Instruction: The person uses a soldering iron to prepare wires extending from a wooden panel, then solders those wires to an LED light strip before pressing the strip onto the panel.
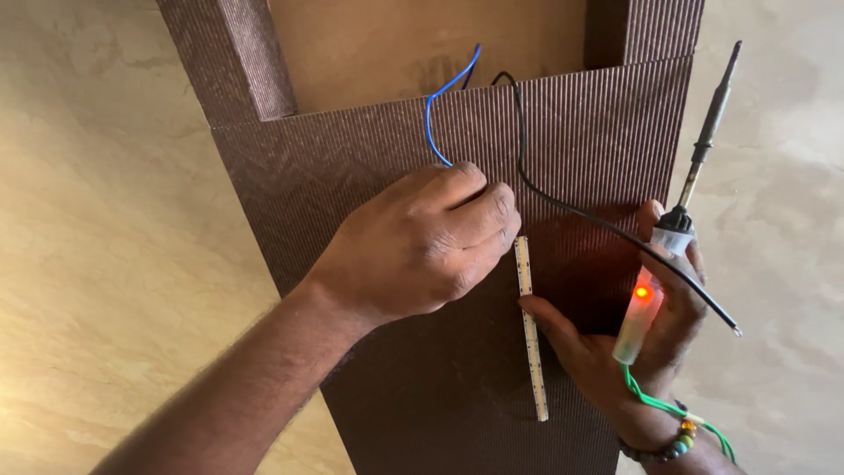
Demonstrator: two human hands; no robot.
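Note:
My left hand (422,246) is closed, with its fingers on a blue wire (437,105) at the top end of a thin LED strip (530,334) that lies on a ribbed dark brown panel (352,167). My right hand (642,352) holds a soldering iron (681,220) with a translucent handle, a lit orange lamp (643,292) and a green cord (677,409). Its thumb touches the strip's side. The iron's tip points up and away from the strip. A black wire (615,233) runs across the panel over my right hand.
The panel has a notch at the top showing a plain brown board (396,44), where both wires come out. Beige mottled surface (105,220) lies on both sides. A beaded bracelet (681,440) is on my right wrist.

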